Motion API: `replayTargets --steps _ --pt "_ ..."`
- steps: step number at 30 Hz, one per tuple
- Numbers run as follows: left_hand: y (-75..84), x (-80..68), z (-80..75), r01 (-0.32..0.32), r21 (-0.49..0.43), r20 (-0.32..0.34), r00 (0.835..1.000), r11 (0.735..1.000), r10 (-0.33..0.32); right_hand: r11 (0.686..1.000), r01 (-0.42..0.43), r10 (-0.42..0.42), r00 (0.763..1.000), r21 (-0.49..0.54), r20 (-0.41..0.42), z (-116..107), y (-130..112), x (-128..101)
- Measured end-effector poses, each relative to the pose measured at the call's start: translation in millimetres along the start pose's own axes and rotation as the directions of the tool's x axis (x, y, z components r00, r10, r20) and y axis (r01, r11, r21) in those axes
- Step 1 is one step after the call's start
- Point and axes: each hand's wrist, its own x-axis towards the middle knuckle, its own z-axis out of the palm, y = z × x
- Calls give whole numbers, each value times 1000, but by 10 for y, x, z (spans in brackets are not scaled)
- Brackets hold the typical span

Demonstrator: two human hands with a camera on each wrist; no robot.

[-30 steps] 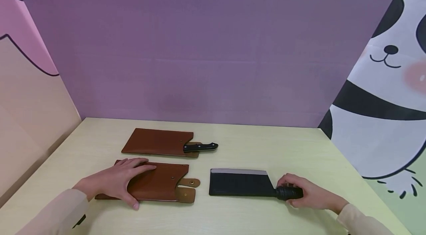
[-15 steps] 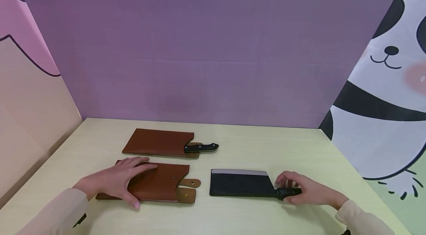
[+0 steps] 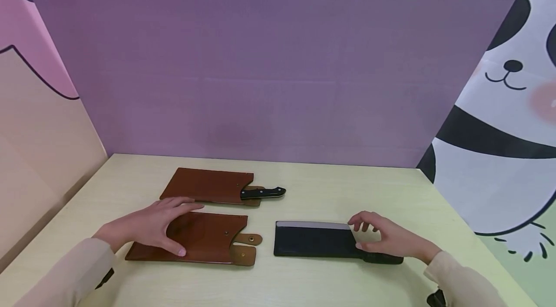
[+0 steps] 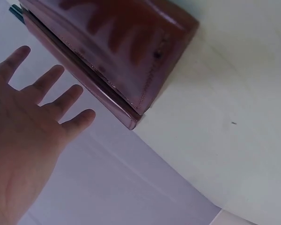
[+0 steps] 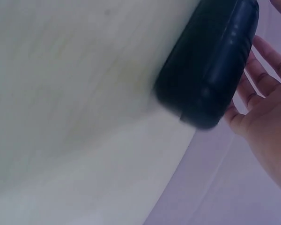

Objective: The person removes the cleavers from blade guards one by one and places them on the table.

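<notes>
The cleaver lies flat on the desk beside the empty sheath, both hands being held open above them, so fingers could be cut by careless regrasping.

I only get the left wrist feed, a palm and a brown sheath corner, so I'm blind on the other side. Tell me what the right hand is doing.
Observer: The right hand is open, fingers spread over the handle of a black cleaver, not gripping it.
Operator: Give me the cleaver's place relative to my sheath.
Observer: It lies flat to the right of the near sheath, apart from it, blade end toward the sheath's mouth.
Operator: Report on the sheath's closure.
Observer: Its strap lies unsnapped at the mouth, and nothing sticks out of the sheath.
</notes>
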Motion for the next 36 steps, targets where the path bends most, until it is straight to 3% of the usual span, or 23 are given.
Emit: replayTargets --steps 6,13,25,36 --pt "-19 35 -1 21 -6 -2 1000 1000 -21 1000 -9 9 1000 1 5 47 -89 152" --pt "-85 83 18 -11 17 -44 999 1000 11 1000 -7 7 1000 13 20 97 -123 358" --pt "-171 189 54 95 47 -54 994 994 -93 1000 2 -2 999 10 35 193 -111 717" --pt "-260 270 6 97 103 -88 992 990 -88 1000 14 -13 999 -11 41 236 -159 1035"
